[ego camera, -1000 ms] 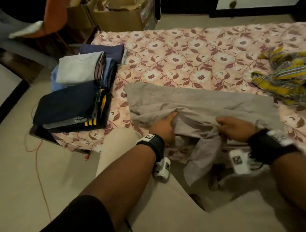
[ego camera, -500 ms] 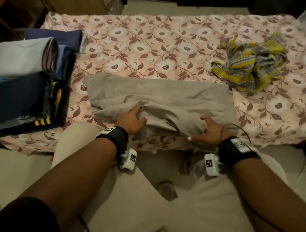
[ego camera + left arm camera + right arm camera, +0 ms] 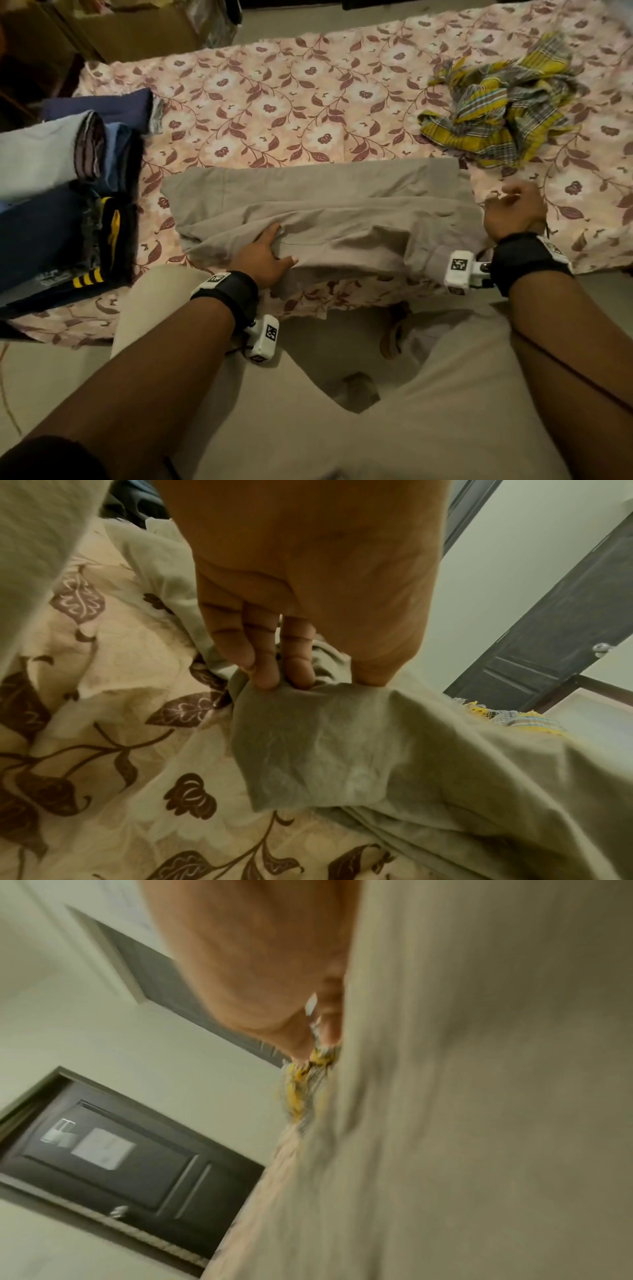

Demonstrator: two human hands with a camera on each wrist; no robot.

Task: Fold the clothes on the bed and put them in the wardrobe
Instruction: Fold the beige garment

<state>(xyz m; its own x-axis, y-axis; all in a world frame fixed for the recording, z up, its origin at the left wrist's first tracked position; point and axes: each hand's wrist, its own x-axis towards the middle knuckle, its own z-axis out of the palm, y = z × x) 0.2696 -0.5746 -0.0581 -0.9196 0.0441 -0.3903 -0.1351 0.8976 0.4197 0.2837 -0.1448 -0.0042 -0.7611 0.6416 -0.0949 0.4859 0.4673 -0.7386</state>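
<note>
Since half a second ago: right hand (image 3: 513, 212) off the near edge of the grey garment (image 3: 325, 219), now lifted beside its right end, over the floral bedsheet (image 3: 274, 96). Left hand (image 3: 263, 255) in much the same spot on the garment's near-left part. Garment's loose flap no longer hanging off the bed edge; now folded into a long band across the near side of the bed.

Left hand palm down, thumb stretched up along a crease, fingers (image 3: 267, 669) curled and pinching a fold of grey cloth against the thumb, seen clearly in the left wrist view. Right hand raised, knuckles up, fingers loosely curled, holding nothing as far as the head view shows; motion-blurred. Right wrist view too smeared to tell finger state. Black wrist straps with white tagged camera blocks on both forearms.

Stack of folded clothes (image 3: 58, 205) at left edge of the bed, well apart from the garment: pale grey piece on top, navy ones below, one with yellow stripes. Crumpled yellow plaid cloth (image 3: 503, 102) at far right of the sheet, just beyond the garment's right corner, unfolded. Cardboard boxes (image 3: 137, 31) past the bed's far-left corner. Dark door (image 3: 548, 647) behind the bed. Person's beige-trousered knees against the bed edge.
</note>
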